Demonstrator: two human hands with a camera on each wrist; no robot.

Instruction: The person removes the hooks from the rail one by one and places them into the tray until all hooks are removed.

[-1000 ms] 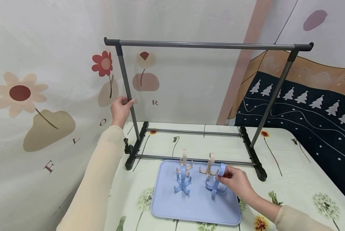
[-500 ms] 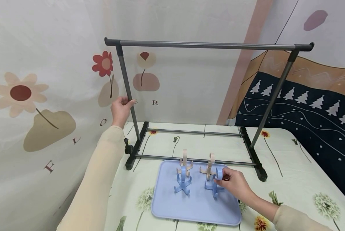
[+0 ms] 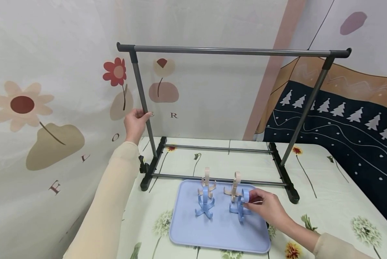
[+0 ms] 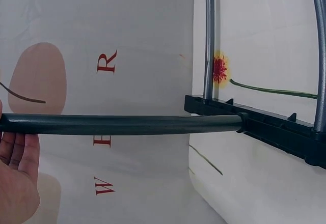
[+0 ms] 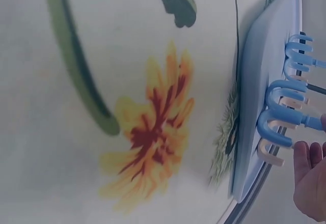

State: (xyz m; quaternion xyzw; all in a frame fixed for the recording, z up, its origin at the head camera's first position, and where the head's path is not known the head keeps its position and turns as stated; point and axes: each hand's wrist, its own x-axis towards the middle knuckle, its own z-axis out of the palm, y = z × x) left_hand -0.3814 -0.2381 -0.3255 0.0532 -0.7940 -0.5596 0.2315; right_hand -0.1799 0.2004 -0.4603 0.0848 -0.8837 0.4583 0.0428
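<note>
My left hand (image 3: 135, 125) holds the left upright of a dark metal garment rack (image 3: 232, 50), thumb in front of the pole; the left wrist view shows fingers behind the post (image 4: 127, 124). My right hand (image 3: 271, 207) has thumb and forefinger at the curved top of a blue multi-prong hanging hook (image 3: 240, 210), which stands on its prongs on the blue tray (image 3: 217, 235). Another blue hook (image 3: 205, 207) stands to its left. Two beige hooks (image 3: 207, 176) are behind. The right wrist view shows the near blue hook (image 5: 282, 113) beside the fingers; the fingertips are partly cut off.
The rack's black feet (image 3: 283, 172) and lower bars stand just behind the tray. A floral cloth (image 3: 336, 208) covers the table. Patterned fabric (image 3: 212, 97) hangs behind, with a dark tree-print cloth (image 3: 336, 136) at the right.
The blue hook in my right fingers shifted slightly left and became upright on the tray. Most recently my right hand drew slightly rightward while the hook stayed put. My left hand is still.
</note>
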